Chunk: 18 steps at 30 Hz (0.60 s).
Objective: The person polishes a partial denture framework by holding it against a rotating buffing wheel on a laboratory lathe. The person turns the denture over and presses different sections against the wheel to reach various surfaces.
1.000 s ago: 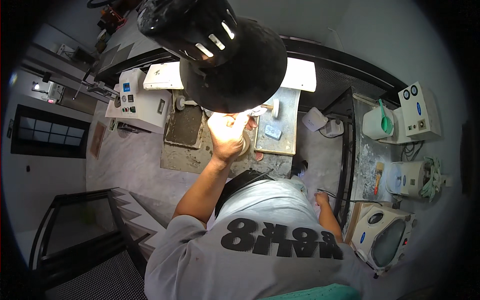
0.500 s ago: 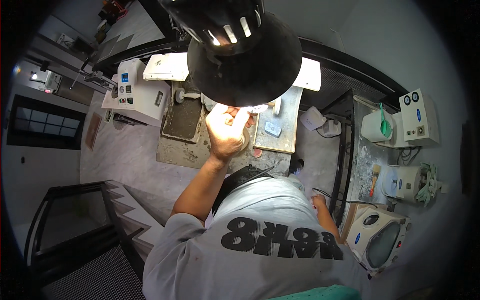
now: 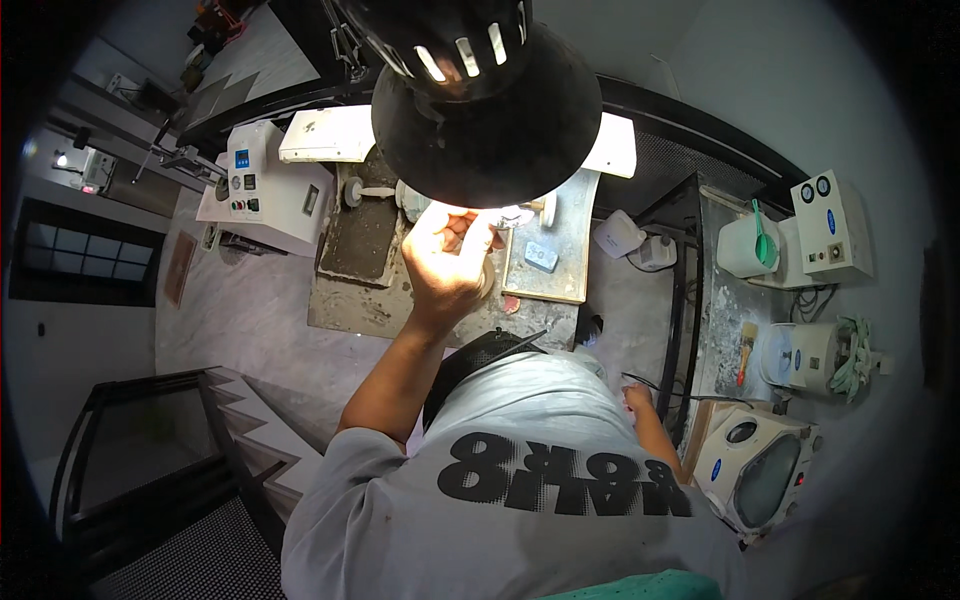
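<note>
Under the black lamp shade (image 3: 485, 130), my left hand (image 3: 450, 265) is raised with its fingers closed in a pinch. At its fingertips is a small, shiny silvery piece (image 3: 514, 216), partly lost in glare and under the shade's edge. The hand is near a bench machine with a spindle (image 3: 375, 193) sticking out left and a pale wheel (image 3: 548, 210) on the right. A blue block (image 3: 541, 257) lies in the shallow metal tray (image 3: 545, 293) right of this hand. My right hand (image 3: 637, 397) hangs low at my right side; its fingers are mostly hidden.
A dark, dirty tray (image 3: 355, 245) lies left of the machine. Beyond it stands a white control box (image 3: 275, 185). Plastic jugs (image 3: 620, 235) are on the right. A side bench carries a tub with a green scoop (image 3: 766, 245), a brush (image 3: 747, 352) and a windowed cabinet (image 3: 765, 480).
The whole view has shifted slightly left. My left hand keeps its pinch by the machine, its fingers turned a little; my right hand stays low.
</note>
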Available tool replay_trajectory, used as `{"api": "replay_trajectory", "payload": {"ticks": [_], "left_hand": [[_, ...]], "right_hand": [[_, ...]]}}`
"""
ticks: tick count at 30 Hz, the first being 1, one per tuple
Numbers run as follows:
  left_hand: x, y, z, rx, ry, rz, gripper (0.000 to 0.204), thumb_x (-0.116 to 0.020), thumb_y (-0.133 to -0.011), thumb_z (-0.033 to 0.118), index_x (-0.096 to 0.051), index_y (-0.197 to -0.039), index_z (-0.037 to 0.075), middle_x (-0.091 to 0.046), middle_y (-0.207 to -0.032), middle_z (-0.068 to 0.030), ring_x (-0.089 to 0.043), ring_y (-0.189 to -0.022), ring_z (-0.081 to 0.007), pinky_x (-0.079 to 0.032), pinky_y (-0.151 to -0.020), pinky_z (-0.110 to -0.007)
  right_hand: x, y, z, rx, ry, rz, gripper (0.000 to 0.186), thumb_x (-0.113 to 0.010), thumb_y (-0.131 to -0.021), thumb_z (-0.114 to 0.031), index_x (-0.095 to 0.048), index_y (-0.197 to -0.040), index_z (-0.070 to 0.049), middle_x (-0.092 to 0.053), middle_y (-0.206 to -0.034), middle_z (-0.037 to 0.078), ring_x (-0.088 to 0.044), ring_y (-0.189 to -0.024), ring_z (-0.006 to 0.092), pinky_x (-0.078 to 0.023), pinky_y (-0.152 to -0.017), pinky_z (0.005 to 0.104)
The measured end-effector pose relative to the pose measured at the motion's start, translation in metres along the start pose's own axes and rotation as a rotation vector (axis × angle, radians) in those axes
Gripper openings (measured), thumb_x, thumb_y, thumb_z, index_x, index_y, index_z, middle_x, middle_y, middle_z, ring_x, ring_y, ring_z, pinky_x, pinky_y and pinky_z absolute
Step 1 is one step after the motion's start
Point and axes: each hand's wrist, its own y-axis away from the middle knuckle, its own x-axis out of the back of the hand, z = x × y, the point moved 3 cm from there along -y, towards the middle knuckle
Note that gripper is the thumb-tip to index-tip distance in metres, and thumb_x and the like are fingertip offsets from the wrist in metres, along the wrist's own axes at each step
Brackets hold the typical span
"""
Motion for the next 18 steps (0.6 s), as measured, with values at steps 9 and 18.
{"api": "replay_trajectory", "payload": {"ticks": [9, 18], "left_hand": [[0.004, 0.001, -0.002, -0.030, 0.022, 0.019, 0.007, -0.054, -0.083, -0.008, -0.057, -0.089, -0.005, -0.063, -0.075, -0.0092, -0.061, -0.064, -0.0109, -0.049, -0.061, -0.023], [0.013, 0.005, -0.005, -0.068, 0.073, 0.054, 0.008, -0.054, -0.086, -0.008, -0.057, -0.089, -0.001, -0.065, -0.079, -0.0096, -0.062, -0.065, -0.0105, -0.049, -0.058, -0.022]], "right_hand": [[0.009, 0.001, -0.004, 0.062, 0.066, -0.007, 0.022, -0.062, -0.078, -0.021, -0.063, -0.080, 0.001, -0.062, -0.066, 0.011, -0.061, -0.053, 0.0216, -0.055, -0.051, 0.0341], [0.008, -0.003, -0.010, 0.030, 0.012, -0.001, 0.017, -0.064, -0.080, -0.013, -0.064, -0.090, 0.000, -0.061, -0.074, 0.010, -0.059, -0.058, 0.0196, -0.052, -0.046, 0.0338]]}}
